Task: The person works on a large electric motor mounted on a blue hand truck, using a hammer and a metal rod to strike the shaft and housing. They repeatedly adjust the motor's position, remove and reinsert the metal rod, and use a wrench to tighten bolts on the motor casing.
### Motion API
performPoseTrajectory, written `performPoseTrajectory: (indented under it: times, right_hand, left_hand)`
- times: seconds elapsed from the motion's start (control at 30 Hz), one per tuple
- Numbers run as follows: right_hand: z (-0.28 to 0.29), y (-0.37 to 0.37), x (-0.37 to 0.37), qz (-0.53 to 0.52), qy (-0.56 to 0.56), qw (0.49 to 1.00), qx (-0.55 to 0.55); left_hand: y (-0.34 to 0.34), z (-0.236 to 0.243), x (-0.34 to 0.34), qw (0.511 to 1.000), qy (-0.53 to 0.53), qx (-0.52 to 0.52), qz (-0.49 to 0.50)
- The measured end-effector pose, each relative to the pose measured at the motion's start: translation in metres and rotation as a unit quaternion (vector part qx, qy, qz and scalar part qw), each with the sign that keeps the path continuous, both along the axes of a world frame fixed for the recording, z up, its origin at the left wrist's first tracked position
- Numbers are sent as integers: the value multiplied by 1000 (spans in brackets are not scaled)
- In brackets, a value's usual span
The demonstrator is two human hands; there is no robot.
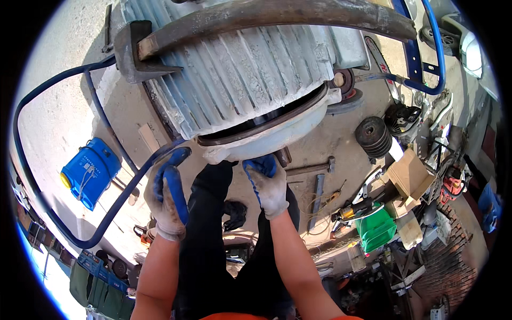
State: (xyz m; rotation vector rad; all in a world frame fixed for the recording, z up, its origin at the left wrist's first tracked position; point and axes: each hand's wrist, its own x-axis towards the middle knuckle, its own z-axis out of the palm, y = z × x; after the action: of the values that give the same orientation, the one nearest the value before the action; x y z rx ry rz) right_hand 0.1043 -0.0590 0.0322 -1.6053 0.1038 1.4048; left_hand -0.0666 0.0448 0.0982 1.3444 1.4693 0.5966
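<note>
A grey finned metal housing (245, 69) is above my hands, with a pale round end cover (272, 130) and dark rim at its lower end. My left hand (168, 197), in a grey-and-blue work glove, is raised beside the blue tubular frame (101, 229), fingers bent near the tube; whether it grips anything is unclear. My right hand (266, 186), gloved alike, is closed just under the cover, its fingertips and anything in them hidden. A curved steel bar (277, 16) with a bracket lies across the housing.
A blue sprayer tank (90, 173) lies at left. At right are a hammer (309, 168), flat bar (317, 197), chainsaw (400, 114), stacked black discs (372, 136), cardboard box (405, 176), green container (373, 226) and scattered tools. My legs are below.
</note>
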Motion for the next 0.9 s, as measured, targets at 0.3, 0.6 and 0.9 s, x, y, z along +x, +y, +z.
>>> performPoseTrajectory:
  times: [0.3, 0.6, 0.9]
  right_hand:
    - [0, 14, 9, 90, -70, 992, -61]
    - [-14, 11, 6, 168, -232, 958, 31]
    - [-15, 12, 1, 66, -137, 988, 7]
  left_hand:
    - [-36, -40, 10, 940, -148, -249, 181]
    - [-33, -37, 39, 968, -125, -176, 126]
    - [-26, -31, 39, 949, -145, -239, 146]
